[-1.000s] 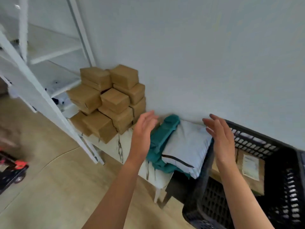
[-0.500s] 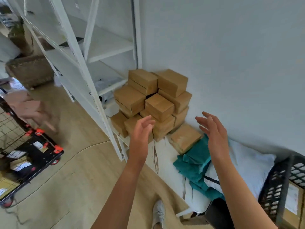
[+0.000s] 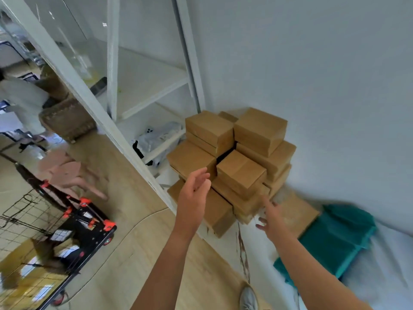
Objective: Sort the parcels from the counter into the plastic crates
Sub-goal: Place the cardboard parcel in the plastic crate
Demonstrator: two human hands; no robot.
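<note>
Pale wood flooring [image 3: 138,253] fills the lower frame, with the toe of a grey shoe [image 3: 248,299] at the bottom edge. Two bare forearms extend up from there toward a white counter [image 3: 253,253].

The left hand [image 3: 194,195] is raised with the palm turned inward. Its fingers are straight and loosely together and grip nothing. It sits in front of the lower left side of a stack of brown cardboard boxes [image 3: 241,173]; contact cannot be confirmed.

The right hand [image 3: 270,218] is motion-blurred. Its fingers are spread and uncurled and hold nothing, with one fingertip near the bottom right corner of the stack. Whether it touches is not discernible.

The boxes stand several layers high on the counter, against the wall [image 3: 312,74]. A flat cardboard parcel [image 3: 299,211] lies just right of the stack. A teal bag [image 3: 339,236] lies beside that, partly over a white bag [image 3: 393,265].

To the left of the stack stands a white shelving unit [image 3: 143,86]. A black cart [image 3: 89,222] with orange corners stands on the floor at left, with a woven basket [image 3: 67,119] beyond it.
</note>
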